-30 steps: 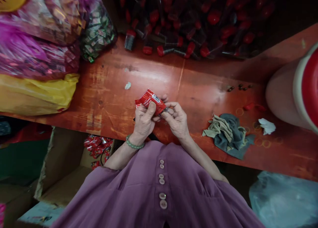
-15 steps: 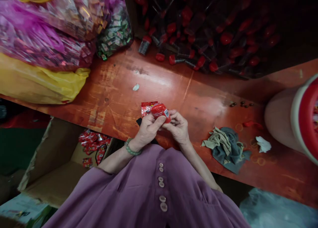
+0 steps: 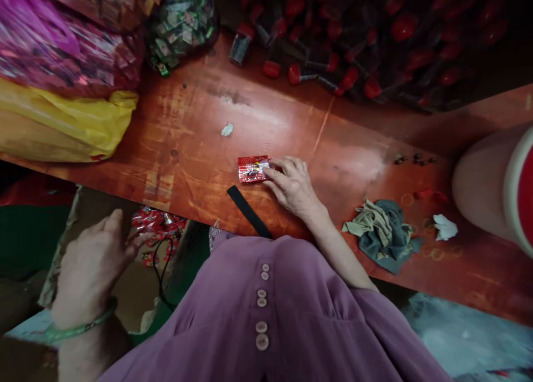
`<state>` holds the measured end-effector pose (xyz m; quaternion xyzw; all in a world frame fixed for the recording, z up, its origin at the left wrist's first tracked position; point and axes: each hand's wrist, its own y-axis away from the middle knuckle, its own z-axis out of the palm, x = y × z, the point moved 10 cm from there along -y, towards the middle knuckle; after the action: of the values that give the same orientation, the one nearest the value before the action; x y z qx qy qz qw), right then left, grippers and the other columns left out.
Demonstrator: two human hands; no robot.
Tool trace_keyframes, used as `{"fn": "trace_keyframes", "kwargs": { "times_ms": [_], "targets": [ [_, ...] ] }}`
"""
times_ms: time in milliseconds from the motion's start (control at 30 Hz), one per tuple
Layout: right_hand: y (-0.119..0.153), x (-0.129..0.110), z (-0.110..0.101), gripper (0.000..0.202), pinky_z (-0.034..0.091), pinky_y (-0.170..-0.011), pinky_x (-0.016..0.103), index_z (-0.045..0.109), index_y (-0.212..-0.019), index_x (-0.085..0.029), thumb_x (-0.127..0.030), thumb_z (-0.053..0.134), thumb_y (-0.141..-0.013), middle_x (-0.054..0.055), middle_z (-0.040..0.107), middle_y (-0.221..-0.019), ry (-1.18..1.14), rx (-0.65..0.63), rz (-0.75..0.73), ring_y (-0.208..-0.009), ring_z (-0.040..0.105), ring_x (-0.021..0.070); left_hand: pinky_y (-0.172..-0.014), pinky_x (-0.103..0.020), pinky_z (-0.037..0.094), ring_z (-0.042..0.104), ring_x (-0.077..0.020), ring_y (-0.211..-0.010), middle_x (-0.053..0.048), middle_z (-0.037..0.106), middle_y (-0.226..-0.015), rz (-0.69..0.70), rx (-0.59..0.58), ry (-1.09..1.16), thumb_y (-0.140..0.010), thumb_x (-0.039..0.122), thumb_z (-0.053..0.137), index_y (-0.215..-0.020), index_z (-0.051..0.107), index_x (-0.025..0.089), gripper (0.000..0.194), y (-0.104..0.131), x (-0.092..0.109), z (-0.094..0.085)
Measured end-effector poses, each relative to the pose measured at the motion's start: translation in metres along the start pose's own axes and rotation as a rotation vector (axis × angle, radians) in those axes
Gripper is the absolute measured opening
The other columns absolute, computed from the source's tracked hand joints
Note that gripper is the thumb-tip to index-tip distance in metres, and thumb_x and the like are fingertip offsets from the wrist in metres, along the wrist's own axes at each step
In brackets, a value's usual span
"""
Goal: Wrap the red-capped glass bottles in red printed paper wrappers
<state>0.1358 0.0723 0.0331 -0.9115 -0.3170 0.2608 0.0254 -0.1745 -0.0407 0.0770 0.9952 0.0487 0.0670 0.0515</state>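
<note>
My left hand (image 3: 89, 265), with a green bead bracelet at the wrist, is over the cardboard box (image 3: 135, 304) below the table's edge. Its fingers are stretched out with nothing in them. Several shiny red packets (image 3: 156, 224) lie inside that box. On the table, the fingers of my right hand (image 3: 293, 186) are bent onto the right edge of a flat red printed packet (image 3: 250, 169), gripping it there. A black strip (image 3: 247, 210) lies just below this packet and reaches over the table's front edge.
Bulging bags of small wrapped pieces (image 3: 104, 60) and a yellow bag (image 3: 62, 126) fill the left. Clear containers with red caps (image 3: 347, 79) pile up at the back. Right are a crumpled cloth (image 3: 385, 235), a white scrap (image 3: 444, 227) and a large tub (image 3: 483, 187).
My hands have parted; the red packet they held together is out of them. My left hand has swung left over the box. My right hand has moved to the packet lying on the table.
</note>
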Motion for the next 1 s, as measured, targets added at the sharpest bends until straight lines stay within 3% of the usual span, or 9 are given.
{"fn": "trace_keyframes", "kwargs": {
  "times_ms": [67,133,267,367,467,567,767,867,1000],
  "targets": [
    [-0.001,-0.002,0.006,0.027,0.043,-0.088,0.042,0.068,-0.115,-0.019,-0.031,0.051,-0.098,0.012,0.069,-0.114,0.045,-0.008,-0.011,-0.105,0.053,0.0257,-0.05,-0.03,0.048,0.069,-0.0255,-0.066,-0.013,0.075,-0.086,0.049,0.075,-0.069,-0.088,0.058,0.056,-0.11,0.068,0.013,0.051,-0.01,0.032,-0.001],
    [0.0,-0.002,0.008,0.026,0.042,-0.085,0.04,0.069,-0.111,-0.02,-0.03,0.049,-0.1,0.01,0.07,-0.109,0.054,0.004,-0.015,-0.1,0.053,0.024,-0.073,-0.032,0.058,0.073,-0.022,-0.084,-0.01,0.076,-0.102,0.18,0.205,0.164,-0.092,0.047,0.057,-0.112,0.067,0.018,0.037,-0.024,0.082,-0.004],
    [0.002,-0.001,0.009,0.024,0.041,-0.083,0.038,0.07,-0.105,-0.021,-0.028,0.047,-0.1,0.008,0.072,-0.104,0.02,0.023,-0.012,-0.095,0.053,0.022,-0.104,-0.039,0.053,0.065,-0.0236,-0.119,-0.012,0.069,-0.127,0.495,0.236,0.391,-0.094,0.032,0.058,-0.123,0.064,0.018,0.033,-0.057,0.181,0.022],
    [0.001,0.0,0.009,0.025,0.04,-0.084,0.039,0.069,-0.102,-0.018,-0.025,0.045,-0.1,0.011,0.071,-0.102,-0.02,0.001,0.001,-0.093,0.054,0.0228,-0.111,-0.045,0.047,0.053,-0.0278,-0.134,-0.017,0.061,-0.137,0.608,0.181,0.426,-0.095,0.029,0.054,-0.13,0.059,0.013,0.039,-0.077,0.218,0.046],
    [0.0,0.001,0.012,0.026,0.041,-0.084,0.04,0.067,-0.102,-0.014,-0.02,0.042,-0.1,0.014,0.069,-0.1,-0.036,-0.063,0.013,-0.095,0.055,0.0243,-0.111,-0.048,0.047,0.052,-0.0283,-0.135,-0.017,0.062,-0.136,0.674,0.163,0.398,-0.096,0.016,0.047,-0.13,0.059,0.013,0.037,-0.086,0.23,0.057],
    [-0.001,-0.005,0.011,0.026,0.043,-0.087,0.04,0.065,-0.106,-0.011,-0.016,0.04,-0.099,0.016,0.069,-0.104,0.046,-0.088,-0.022,-0.098,0.055,0.0253,-0.104,-0.049,0.05,0.056,-0.0299,-0.129,-0.015,0.067,-0.127,0.741,0.241,0.326,-0.091,0.007,0.044,-0.118,0.067,0.014,0.036,-0.087,0.231,0.053],
    [-0.005,0.003,-0.019,0.022,0.047,-0.081,0.034,0.062,-0.1,-0.014,-0.029,0.045,-0.101,0.01,0.069,-0.095,-0.036,-0.141,-0.026,-0.087,0.057,0.0203,-0.074,-0.034,0.056,0.062,-0.0208,-0.082,-0.008,0.074,-0.096,0.752,0.293,0.297,-0.09,0.009,0.052,-0.094,0.071,0.019,0.022,-0.091,0.233,0.046],
    [-0.015,0.054,-0.065,0.02,0.05,-0.083,0.035,0.062,-0.102,-0.016,-0.031,0.048,-0.099,0.01,0.069,-0.094,-0.104,-0.004,0.105,-0.09,0.059,0.0203,-0.07,-0.028,0.055,0.061,-0.0165,-0.074,-0.006,0.073,-0.088,0.738,0.288,0.394,-0.092,0.015,0.057,-0.094,0.071,0.019,0.015,-0.095,0.232,0.043],
    [-0.029,0.156,-0.125,0.028,0.046,-0.092,0.054,0.064,-0.114,-0.016,-0.01,0.052,-0.089,0.017,0.064,-0.112,0.232,0.173,0.448,-0.106,0.055,0.0317,-0.072,-0.027,0.055,0.065,-0.0159,-0.076,-0.004,0.072,-0.085,0.714,0.224,0.553,-0.094,0.023,0.059,-0.099,0.07,0.019,0.013,-0.102,0.229,0.046]
  ]
}}
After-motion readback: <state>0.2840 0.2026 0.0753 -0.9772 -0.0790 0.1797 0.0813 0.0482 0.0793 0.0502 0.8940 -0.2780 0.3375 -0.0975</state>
